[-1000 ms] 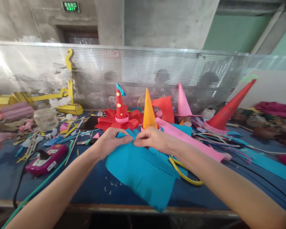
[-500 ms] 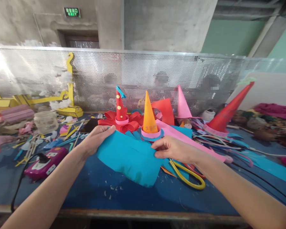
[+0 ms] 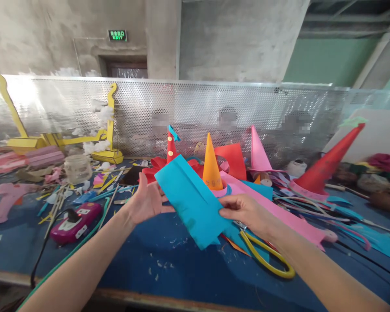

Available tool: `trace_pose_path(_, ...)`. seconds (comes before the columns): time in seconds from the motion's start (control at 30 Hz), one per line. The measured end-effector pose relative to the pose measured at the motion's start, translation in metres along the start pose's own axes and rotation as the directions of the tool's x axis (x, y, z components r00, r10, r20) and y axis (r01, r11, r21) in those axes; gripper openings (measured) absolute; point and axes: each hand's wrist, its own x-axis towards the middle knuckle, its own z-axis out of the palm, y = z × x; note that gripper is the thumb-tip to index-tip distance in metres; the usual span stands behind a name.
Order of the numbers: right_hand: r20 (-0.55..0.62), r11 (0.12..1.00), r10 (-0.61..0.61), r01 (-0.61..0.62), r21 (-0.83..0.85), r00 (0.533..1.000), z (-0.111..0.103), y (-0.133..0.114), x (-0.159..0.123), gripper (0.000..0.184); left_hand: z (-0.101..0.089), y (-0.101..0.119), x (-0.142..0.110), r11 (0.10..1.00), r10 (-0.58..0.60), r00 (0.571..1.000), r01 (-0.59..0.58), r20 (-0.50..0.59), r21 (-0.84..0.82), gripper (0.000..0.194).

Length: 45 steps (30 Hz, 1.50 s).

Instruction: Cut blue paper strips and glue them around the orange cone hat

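A blue sheet of craft foam or paper (image 3: pixel 191 199) is held above the table, tilted, with a crease or slit along its upper middle. My right hand (image 3: pixel 242 212) pinches its right edge between thumb and fingers. Beside the sheet's left edge, my left hand (image 3: pixel 149 199) is open, palm up, its fingertips partly hidden behind the sheet. Yellow-handled scissors (image 3: pixel 269 255) lie on the table just below my right hand. Behind the sheet stand an orange cone hat (image 3: pixel 211 167) and a red dotted cone (image 3: pixel 170 147), whose base is partly covered.
A pink cone (image 3: pixel 258 151) and a large red cone (image 3: pixel 328 162) stand farther right. At left are a purple power strip (image 3: pixel 76 223), a glass jar (image 3: pixel 78 169), a pink glue gun (image 3: pixel 11 197) and scraps. A perforated metal screen (image 3: pixel 195 102) closes the table's back.
My left hand has let go of the blue sheet and opened. The sheet has turned in my right hand, showing a different face or angle. The view has shifted slightly left and up.
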Motion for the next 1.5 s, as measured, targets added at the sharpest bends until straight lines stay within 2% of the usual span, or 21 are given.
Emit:
trace_pose_path(0.1,-0.026,1.000,-0.014,0.015,0.024,1.000,0.010,0.001,0.004,0.024,0.017,-0.019,0.001,0.999,-0.034,0.998,0.033,-0.048,-0.027,0.056)
trace_pose_path(0.2,-0.031,0.999,-0.037,0.037,0.017,0.999,0.022,-0.005,0.008,0.027,0.036,-0.033,0.008,0.993,-0.102,0.974,0.089,-0.204,-0.072,0.045)
trace_pose_path(0.27,-0.025,0.999,-0.043,0.043,0.000,0.999,0.026,-0.010,0.009,0.030,0.044,-0.033,0.013,0.994,-0.091,0.945,0.068,-0.313,-0.084,0.042)
trace_pose_path(0.33,-0.046,0.999,-0.048,0.048,-0.021,0.998,0.022,-0.013,0.011,0.036,0.047,-0.025,0.019,0.998,-0.052,0.922,0.030,-0.385,-0.062,0.042)
trace_pose_path(0.43,-0.135,0.995,-0.066,0.055,-0.087,0.989,0.003,-0.013,0.014,0.046,0.043,-0.004,0.026,1.000,0.015,0.895,-0.019,-0.445,-0.004,0.043)
trace_pose_path(0.53,-0.191,0.966,-0.077,0.026,-0.259,0.979,-0.021,-0.009,0.007,0.043,0.037,0.015,0.029,0.999,0.048,0.881,-0.052,-0.471,0.005,0.038)
trace_pose_path(0.6,-0.181,0.908,-0.070,-0.013,-0.419,0.981,-0.032,-0.005,-0.006,0.032,0.034,0.021,0.028,0.998,0.059,0.867,-0.061,-0.495,0.011,0.037)
trace_pose_path(0.7,-0.168,0.763,-0.019,-0.094,-0.639,0.986,-0.038,0.011,-0.036,0.023,0.029,0.018,0.025,0.998,0.055,0.853,-0.049,-0.518,0.025,0.037)
trace_pose_path(0.77,-0.176,0.667,0.024,-0.147,-0.731,0.984,-0.036,0.028,-0.058,0.026,0.025,0.011,0.025,1.000,0.027,0.859,-0.025,-0.512,0.011,0.037)
trace_pose_path(0.87,-0.152,0.540,0.072,-0.167,-0.825,0.986,-0.032,0.057,-0.080,0.042,0.019,0.000,0.025,1.000,-0.023,0.868,0.017,-0.496,-0.018,0.039)
trace_pose_path(1.0,-0.140,0.381,0.081,-0.160,-0.911,0.987,-0.027,0.076,-0.084,0.051,0.018,-0.009,0.024,0.995,-0.104,0.875,0.092,-0.473,-0.048,0.038)
trace_pose_path(1.13,-0.200,0.323,0.084,-0.216,-0.921,0.976,-0.029,0.069,-0.078,0.055,0.018,-0.012,0.023,0.992,-0.126,0.870,0.112,-0.476,-0.058,0.037)
trace_pose_path(1.23,-0.257,0.381,-0.003,-0.236,-0.894,0.966,-0.040,0.060,-0.084,0.059,0.018,-0.011,0.023,0.992,-0.127,0.862,0.114,-0.492,-0.057,0.038)
trace_pose_path(1.3,-0.332,0.490,-0.063,-0.261,-0.832,0.941,-0.049,0.054,-0.092,0.058,0.018,-0.011,0.023,0.992,-0.124,0.854,0.114,-0.505,-0.052,0.038)
trace_pose_path(1.33,-0.382,0.591,-0.053,-0.279,-0.756,0.922,-0.053,0.051,-0.096,0.055,0.018,-0.011,0.023,0.993,-0.119,0.854,0.107,-0.507,-0.052,0.037)
trace_pose_path(1.4,-0.445,0.804,0.047,-0.298,-0.514,0.894,-0.057,0.044,-0.102,0.052,0.019,-0.013,0.023,0.994,-0.110,0.860,0.090,-0.498,-0.064,0.036)
trace_pose_path(1.43,-0.439,0.880,0.110,-0.293,-0.373,0.892,-0.056,0.040,-0.103,0.054,0.019,-0.014,0.023,0.994,-0.111,0.866,0.086,-0.487,-0.074,0.037)
trace_pose_path(1.5,-0.400,0.965,0.196,-0.248,-0.082,0.895,-0.047,0.030,-0.098,0.056,0.021,-0.016,0.023,0.993,-0.111,0.878,0.078,-0.466,-0.091,0.038)
